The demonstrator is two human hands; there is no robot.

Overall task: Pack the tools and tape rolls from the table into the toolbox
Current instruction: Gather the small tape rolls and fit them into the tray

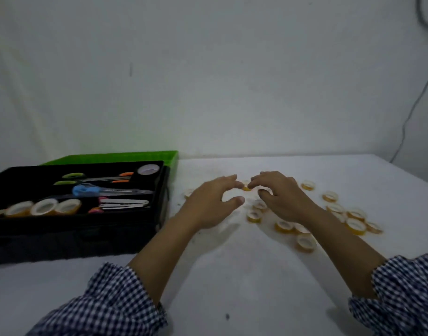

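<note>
Toolbox lies left of scattered tape rolls.

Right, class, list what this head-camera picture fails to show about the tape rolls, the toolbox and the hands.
Head view: right hand covers some tape rolls; their count is hidden.
Small roll at its fingertips: blurred, so any grip is unclear.
Toolbox: left end cut off by the frame edge.
Green tray: inside hidden behind the toolbox.

Bare table runs along the near edge, giving open passage between the toolbox at left and the tape rolls scattered at right and centre. The toolbox's raised right wall stands between them; the far right corner is open.
</note>
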